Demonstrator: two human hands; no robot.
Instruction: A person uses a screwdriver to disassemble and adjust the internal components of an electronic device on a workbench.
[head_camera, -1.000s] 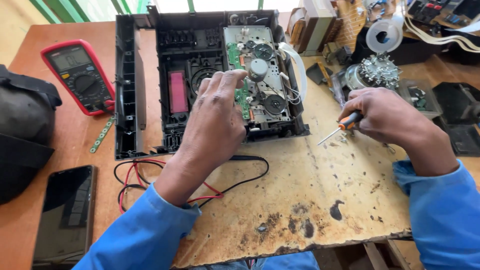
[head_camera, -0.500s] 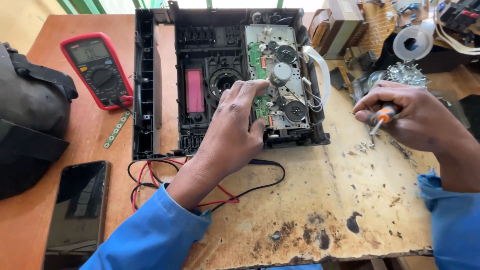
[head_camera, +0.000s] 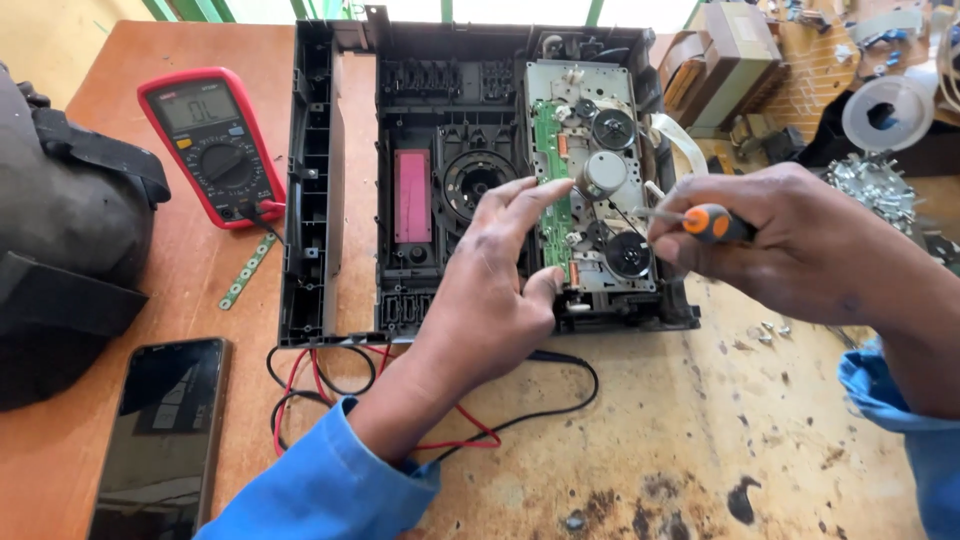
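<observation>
An opened black cassette player case (head_camera: 330, 200) lies on the wooden bench, its metal tape mechanism (head_camera: 600, 180) and green circuit strip (head_camera: 548, 170) exposed. My left hand (head_camera: 490, 290) rests on the mechanism's lower left, forefinger stretched toward the round silver motor (head_camera: 603, 173) and thumb near the strip's lower end. My right hand (head_camera: 790, 240) grips a small screwdriver with an orange handle (head_camera: 708, 221); its tip points left at the mechanism just below the motor.
A red multimeter (head_camera: 210, 140) sits at the left with red and black leads (head_camera: 330, 375) looping below the case. A dark phone (head_camera: 165, 430) and a black bag (head_camera: 60, 230) lie further left. Loose screws (head_camera: 765, 333), parts and a tape roll (head_camera: 885, 112) crowd the right.
My right hand has brought the screwdriver leftward from the bench onto the tape mechanism. My left hand stays on the mechanism, with its forefinger now stretched out.
</observation>
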